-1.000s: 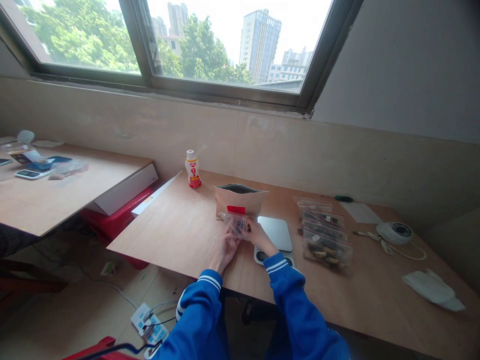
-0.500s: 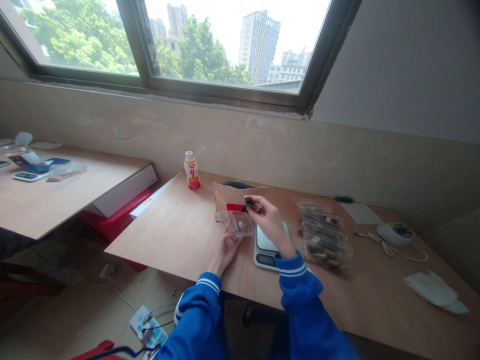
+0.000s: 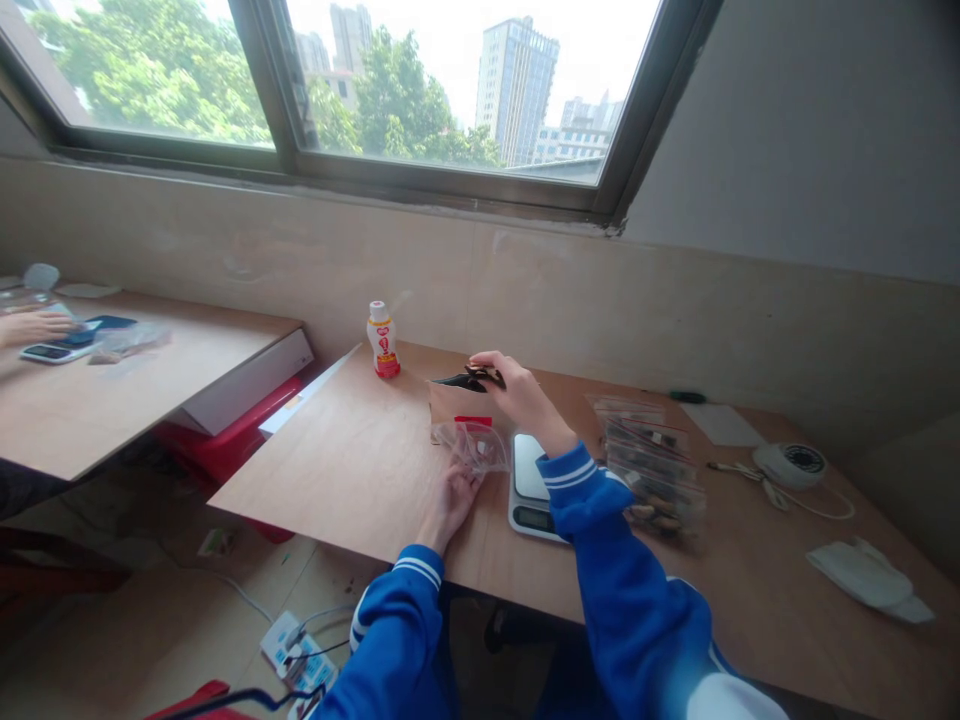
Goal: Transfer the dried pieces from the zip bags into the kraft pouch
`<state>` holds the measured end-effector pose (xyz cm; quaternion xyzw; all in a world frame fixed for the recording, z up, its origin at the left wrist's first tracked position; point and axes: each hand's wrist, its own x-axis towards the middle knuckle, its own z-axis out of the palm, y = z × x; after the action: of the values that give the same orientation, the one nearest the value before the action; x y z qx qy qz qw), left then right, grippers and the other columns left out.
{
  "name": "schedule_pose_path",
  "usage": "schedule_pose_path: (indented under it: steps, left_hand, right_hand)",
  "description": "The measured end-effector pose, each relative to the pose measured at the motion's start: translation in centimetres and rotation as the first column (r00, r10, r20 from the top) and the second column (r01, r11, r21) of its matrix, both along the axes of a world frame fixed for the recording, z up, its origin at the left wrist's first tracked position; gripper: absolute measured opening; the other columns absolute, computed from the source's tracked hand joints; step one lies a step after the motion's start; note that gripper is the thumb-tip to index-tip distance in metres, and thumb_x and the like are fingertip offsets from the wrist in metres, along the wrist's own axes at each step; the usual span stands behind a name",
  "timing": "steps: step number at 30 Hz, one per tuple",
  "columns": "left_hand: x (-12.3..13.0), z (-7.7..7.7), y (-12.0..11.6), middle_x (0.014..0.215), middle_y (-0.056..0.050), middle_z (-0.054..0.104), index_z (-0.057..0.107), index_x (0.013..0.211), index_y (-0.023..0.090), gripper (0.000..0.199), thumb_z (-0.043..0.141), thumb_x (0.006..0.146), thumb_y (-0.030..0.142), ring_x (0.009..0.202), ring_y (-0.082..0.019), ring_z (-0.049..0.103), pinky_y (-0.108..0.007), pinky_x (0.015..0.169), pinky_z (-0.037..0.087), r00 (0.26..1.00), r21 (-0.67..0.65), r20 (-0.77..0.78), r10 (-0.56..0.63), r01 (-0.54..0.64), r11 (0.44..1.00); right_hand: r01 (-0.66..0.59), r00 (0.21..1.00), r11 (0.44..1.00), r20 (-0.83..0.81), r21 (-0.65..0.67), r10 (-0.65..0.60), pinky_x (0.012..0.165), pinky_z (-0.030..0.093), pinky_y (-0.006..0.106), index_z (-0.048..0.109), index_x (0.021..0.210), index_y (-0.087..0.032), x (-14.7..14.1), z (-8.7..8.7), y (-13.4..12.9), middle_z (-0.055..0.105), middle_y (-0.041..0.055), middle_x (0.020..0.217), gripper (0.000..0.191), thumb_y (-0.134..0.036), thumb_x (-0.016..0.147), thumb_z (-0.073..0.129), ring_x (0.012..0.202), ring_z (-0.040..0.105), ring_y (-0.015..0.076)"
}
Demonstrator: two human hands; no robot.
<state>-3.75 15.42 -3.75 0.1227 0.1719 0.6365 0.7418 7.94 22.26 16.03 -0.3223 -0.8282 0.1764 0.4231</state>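
Observation:
My left hand [image 3: 455,497] rests on the table, its fingers closed on the lower edge of a clear plastic bag [image 3: 480,450]. Over the open mouth of a brown stand-up pouch [image 3: 450,400] with a red label is my right hand [image 3: 521,395]. It pinches several dark brown dried pieces [image 3: 485,375], which look like dried mushrooms. The pouch stands upright behind the clear bag. Just right of the clear bag lies a white kitchen scale [image 3: 531,480], partly covered by my right forearm; its display is unreadable.
Right of the scale lie several zip bags [image 3: 660,500] of brown dried pieces. Farther right are a white dome camera [image 3: 791,465] with its cable and a crumpled white cloth [image 3: 870,580]. A bottle [image 3: 384,342] stands back left. Another person's hand [image 3: 34,327] is at the left table.
My right hand has moved up and away from me with the dried pieces, from in front of the pouch to its mouth. My left hand stays put. Another person's hand has appeared far left.

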Motion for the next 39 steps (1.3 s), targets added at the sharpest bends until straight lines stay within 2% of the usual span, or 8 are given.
schedule_pose_path:
  steps: [3, 8, 14, 19, 25, 31, 36, 39]
  left_hand:
    - [0.0, 0.1, -0.1, 0.141, 0.004, 0.051, 0.032, 0.143, 0.039, 0.078, 0.046, 0.077, -0.001, 0.122, -0.016, 0.054, -0.030, 0.101, 0.045, 1.000, 0.026, -0.002, -0.005, 0.005, 1.000]
    - [0.0, 0.2, -0.1, 0.140, 0.004, 0.052, 0.035, 0.141, 0.040, 0.077, 0.048, 0.076, -0.001, 0.121, -0.016, 0.055, -0.031, 0.102, 0.045, 1.000, 0.007, -0.027, 0.001, -0.001, 1.000]
    - [0.0, 0.4, -0.1, 0.140, 0.002, 0.053, 0.035, 0.142, 0.039, 0.077, 0.049, 0.076, 0.000, 0.120, -0.018, 0.056, -0.034, 0.102, 0.045, 0.999, 0.004, -0.043, 0.013, -0.013, 1.000]
    - [0.1, 1.1, -0.2, 0.137, 0.001, 0.055, 0.034, 0.142, 0.038, 0.080, 0.046, 0.074, -0.002, 0.115, -0.017, 0.059, -0.034, 0.099, 0.046, 0.999, -0.034, -0.036, 0.020, -0.021, 0.999]
    - [0.1, 1.2, -0.3, 0.137, 0.002, 0.056, 0.036, 0.141, 0.039, 0.078, 0.046, 0.075, -0.001, 0.119, -0.018, 0.057, -0.034, 0.101, 0.044, 0.999, -0.034, -0.032, 0.009, -0.010, 0.999]
    - [0.1, 1.1, -0.3, 0.138, 0.001, 0.054, 0.035, 0.141, 0.040, 0.077, 0.049, 0.076, 0.001, 0.120, -0.018, 0.056, -0.034, 0.104, 0.043, 0.999, 0.002, -0.053, 0.009, -0.009, 1.000]
    - [0.1, 0.9, -0.2, 0.138, 0.003, 0.054, 0.034, 0.142, 0.042, 0.078, 0.048, 0.077, 0.001, 0.123, -0.019, 0.054, -0.035, 0.103, 0.045, 0.998, -0.003, -0.053, 0.015, -0.016, 1.000]
    - [0.1, 1.0, -0.2, 0.138, 0.004, 0.054, 0.036, 0.140, 0.043, 0.077, 0.047, 0.077, 0.001, 0.128, -0.021, 0.050, -0.035, 0.101, 0.046, 0.998, -0.009, -0.053, 0.016, -0.016, 1.000]
  right_hand:
    - [-0.054, 0.997, 0.998, 0.059, 0.014, 0.053, 0.087, 0.050, 0.033, 0.063, 0.105, -0.021, 0.4, 0.6, -0.3, 0.068, 0.0057, 0.102, 0.028, -0.007, 0.085, 0.049, 0.096, 0.063, 0.0186]
    - [-0.098, 0.991, 0.992, 0.101, 0.078, 0.090, 0.093, 0.047, 0.036, 0.065, 0.105, -0.021, 0.5, 1.3, -0.8, 0.069, 0.0043, 0.107, 0.044, 0.004, 0.077, 0.042, 0.104, 0.060, 0.0188]
    - [-0.145, 0.984, 0.987, 0.114, 0.066, 0.137, 0.093, 0.049, 0.036, 0.064, 0.113, -0.022, 0.4, 1.2, -0.8, 0.067, 0.0054, 0.110, 0.039, -0.003, 0.084, 0.046, 0.104, 0.061, 0.0184]
    - [-0.117, 0.969, 0.991, 0.224, 0.060, 0.101, 0.096, 0.049, 0.036, 0.058, 0.123, -0.026, 0.4, 1.6, -0.6, 0.065, 0.0028, 0.120, 0.048, 0.000, 0.085, 0.044, 0.108, 0.061, 0.0173]
    - [-0.125, 0.942, 0.977, 0.330, 0.174, 0.062, 0.094, 0.050, 0.036, 0.064, 0.113, -0.023, 0.1, 1.7, -0.5, 0.066, 0.0047, 0.108, 0.046, 0.004, 0.084, 0.042, 0.102, 0.059, 0.0180]
    - [-0.115, 0.956, 0.968, 0.288, 0.224, 0.047, 0.092, 0.051, 0.038, 0.060, 0.120, -0.024, -0.1, 0.9, -1.2, 0.061, 0.0064, 0.102, 0.044, -0.001, 0.086, 0.044, 0.098, 0.055, 0.0200]
    - [-0.149, 0.969, 0.976, 0.218, 0.157, 0.113, 0.095, 0.048, 0.041, 0.052, 0.130, -0.027, 0.1, 0.7, -1.5, 0.063, 0.0048, 0.115, 0.050, -0.004, 0.087, 0.043, 0.105, 0.057, 0.0202]
    - [-0.119, 0.983, 0.989, 0.151, 0.089, 0.105, 0.093, 0.049, 0.038, 0.055, 0.125, -0.026, 0.3, 0.7, -1.2, 0.065, 0.0044, 0.117, 0.043, -0.008, 0.087, 0.047, 0.105, 0.060, 0.0196]
